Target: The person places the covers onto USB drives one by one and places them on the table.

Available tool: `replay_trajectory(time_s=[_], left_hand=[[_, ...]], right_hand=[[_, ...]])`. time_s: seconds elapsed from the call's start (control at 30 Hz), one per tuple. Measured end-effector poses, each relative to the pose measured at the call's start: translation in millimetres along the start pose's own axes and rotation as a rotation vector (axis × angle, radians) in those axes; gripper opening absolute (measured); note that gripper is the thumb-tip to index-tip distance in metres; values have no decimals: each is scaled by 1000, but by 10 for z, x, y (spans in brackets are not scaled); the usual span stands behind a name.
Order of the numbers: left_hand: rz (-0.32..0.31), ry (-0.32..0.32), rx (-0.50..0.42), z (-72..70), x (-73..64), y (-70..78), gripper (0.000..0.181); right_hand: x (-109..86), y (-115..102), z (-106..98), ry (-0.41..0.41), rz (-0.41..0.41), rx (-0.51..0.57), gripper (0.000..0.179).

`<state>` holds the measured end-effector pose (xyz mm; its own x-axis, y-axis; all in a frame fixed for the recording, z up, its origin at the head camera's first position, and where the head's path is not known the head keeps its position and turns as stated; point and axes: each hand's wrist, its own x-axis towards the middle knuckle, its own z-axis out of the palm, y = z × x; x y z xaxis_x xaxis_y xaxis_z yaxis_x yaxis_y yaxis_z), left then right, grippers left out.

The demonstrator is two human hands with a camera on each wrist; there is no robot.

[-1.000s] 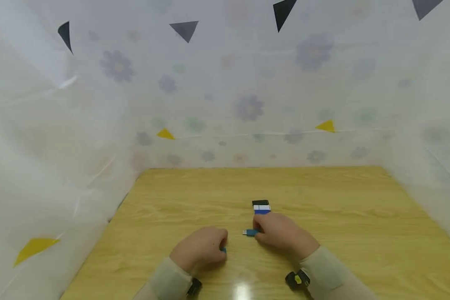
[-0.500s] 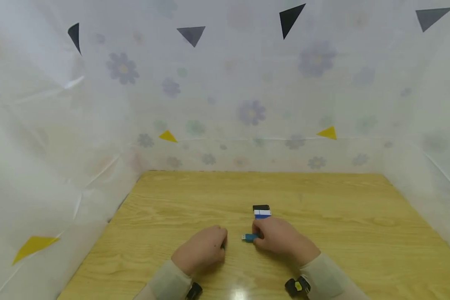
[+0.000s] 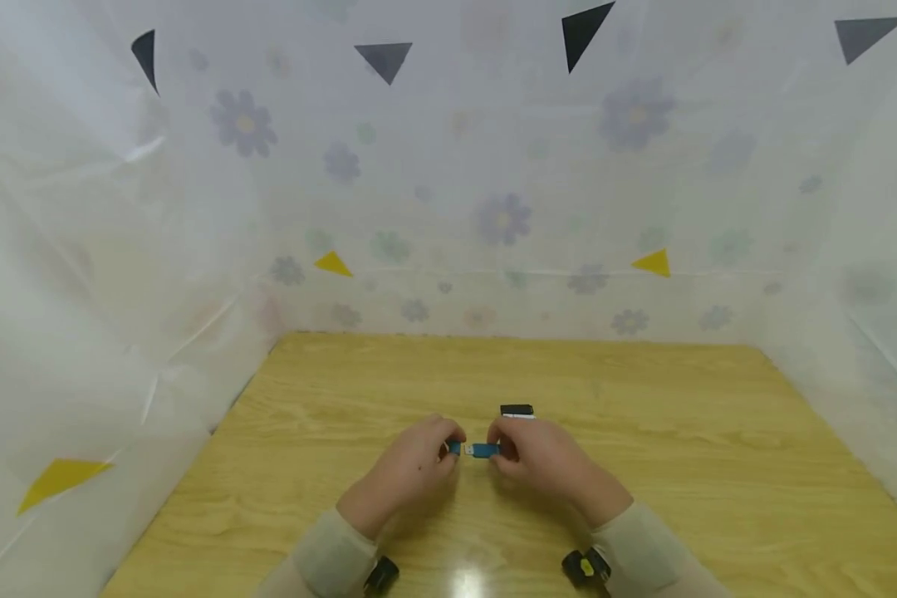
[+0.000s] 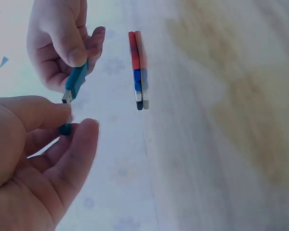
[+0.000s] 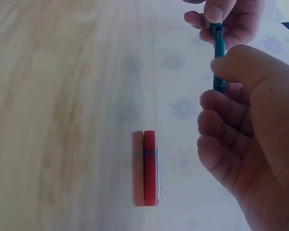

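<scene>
My right hand (image 3: 553,465) pinches a teal USB flash drive (image 3: 484,450) between thumb and fingers, its metal plug pointing left. In my left hand (image 3: 407,469), thumb and fingertips hold the drive's small teal cap (image 3: 454,448). Cap and plug face each other with a narrow gap in the head view. The right wrist view shows the plug end of the drive (image 5: 219,53) right at the mouth of the cap (image 5: 214,29). Both hands are raised over the table, and much of the cap is hidden by the left fingers.
Beyond the right hand, several more sticks lie in a row on the wooden table (image 3: 344,390): a black one (image 3: 517,409), a white one (image 3: 519,417), a blue one (image 4: 137,79) and a red one (image 4: 134,50). Patterned white sheeting (image 3: 433,199) encloses the back and sides.
The hands have come together and risen, bringing cap and plug nearly level. The right hand now covers the blue stick in the head view. The cap shows more clearly in the left fingers.
</scene>
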<state>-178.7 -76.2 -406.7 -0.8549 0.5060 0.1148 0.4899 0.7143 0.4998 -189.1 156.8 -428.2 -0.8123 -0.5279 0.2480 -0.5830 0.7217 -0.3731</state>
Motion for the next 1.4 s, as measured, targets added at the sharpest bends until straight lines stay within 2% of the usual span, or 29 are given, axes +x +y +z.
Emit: replay_trajectory(time_s=[0.2,0.37,0.63,0.73,1.1,1.27,1.4], left_hand=[[36,13,-18,32,-4,33,13],[40,18,-26,38,27,71,15],[-39,33,-86,63,48,123,20],[-39,43,-88,68,53,139,15],[26,57,-30,59,52,216,15],[77,95,21,10,44,226,13],[95,111,39,-32,66,236,14]], right_hand=[[-32,1,-2,18,-14,8,15],[-40,-4,-35,43,-19,21,14],[-64,-20,-94,54,-29,53,13],[-73,-24,-113,67,-43,54,13],[-102,-93,-203,72,-77,31,13],[-72,-133,-260,87,-96,28,13],[-30,-150,-319,83,-85,25,13]])
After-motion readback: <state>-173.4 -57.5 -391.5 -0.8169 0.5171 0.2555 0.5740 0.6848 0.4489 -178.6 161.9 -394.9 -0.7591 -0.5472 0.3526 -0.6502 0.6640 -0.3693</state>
